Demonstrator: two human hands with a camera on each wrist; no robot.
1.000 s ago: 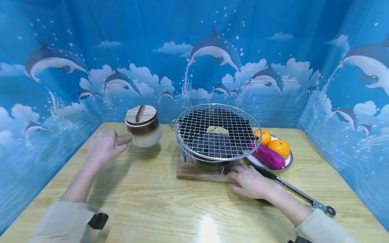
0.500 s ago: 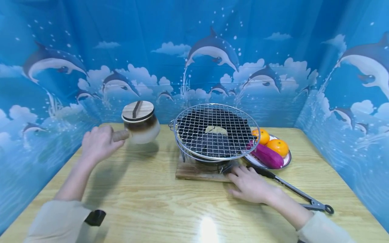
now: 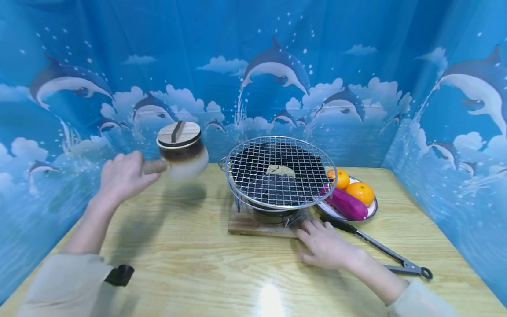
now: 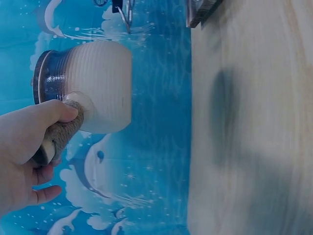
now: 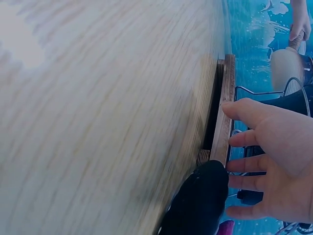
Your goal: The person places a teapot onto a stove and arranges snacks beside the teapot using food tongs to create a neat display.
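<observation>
My left hand (image 3: 120,176) grips the cord-wrapped side handle (image 3: 155,166) of a lidded ceramic pot (image 3: 186,163), held in the air above the table's back left. Brown glaze runs round the pot's top, with white below, and its round wooden lid (image 3: 168,133) is on. In the left wrist view, the thumb presses along the handle (image 4: 66,128). My right hand (image 3: 326,244) rests against the right front of a wooden board (image 3: 253,226) under a small grill. Seen from the right wrist, its fingers are spread out and the thumb touches the board's edge (image 5: 226,103).
A round wire grill net (image 3: 277,176) tops the dark grill. Behind the right hand lie tongs (image 3: 380,246), their black head (image 5: 198,200) close by. A plate (image 3: 372,213) with oranges (image 3: 360,193) and a long purple vegetable (image 3: 348,204) stands right. A dolphin-print curtain encloses the table.
The left hand has raised the pot higher and slightly to the left. My right hand has stayed at the board's right front.
</observation>
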